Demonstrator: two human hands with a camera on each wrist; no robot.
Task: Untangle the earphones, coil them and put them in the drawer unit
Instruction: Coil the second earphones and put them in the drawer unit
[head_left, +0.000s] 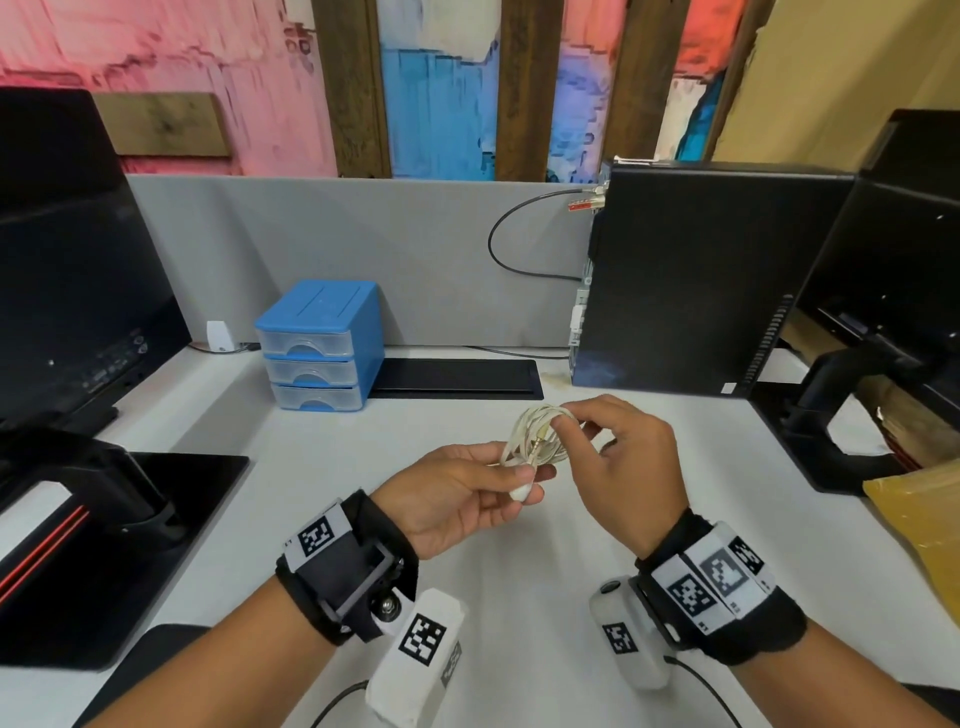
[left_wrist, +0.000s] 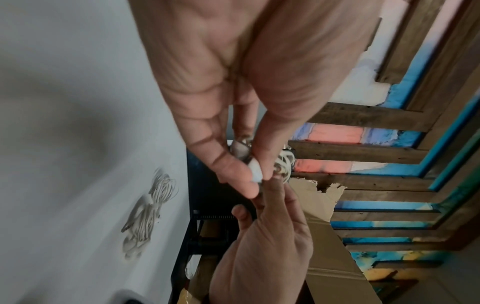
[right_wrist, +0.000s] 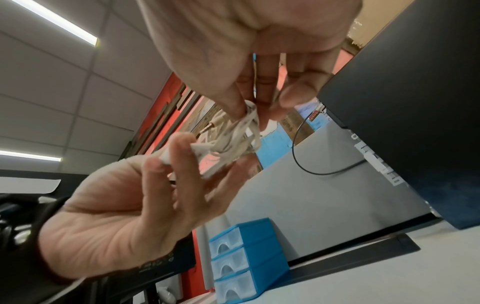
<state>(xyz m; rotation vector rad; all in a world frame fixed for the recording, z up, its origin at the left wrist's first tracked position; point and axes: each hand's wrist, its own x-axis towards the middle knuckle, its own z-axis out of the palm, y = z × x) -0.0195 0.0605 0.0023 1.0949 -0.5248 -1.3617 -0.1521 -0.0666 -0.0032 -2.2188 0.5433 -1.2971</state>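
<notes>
White worktop (head_left: 519, 597) stretches below a grey partition, and above it both hands share a bundle of thin white earphones (head_left: 535, 439), held in the air clear of the surface. How many loops it has, and whether knots remain, is hard to make out; the strands overlap and the wrist views blur them. The left hand (head_left: 457, 501) pinches the nearer end, one white earbud (head_left: 521, 491) poking out below its fingertips. The right hand (head_left: 623, 467) pinches the far side of the bundle between thumb and forefinger, the other fingers loosely curled. Well behind sits the small blue plastic drawer unit (head_left: 317, 345) with three clear drawers, all closed. A black computer tower (head_left: 691, 280) stands to the right, a black monitor (head_left: 67, 270) cut off at left.
</notes>
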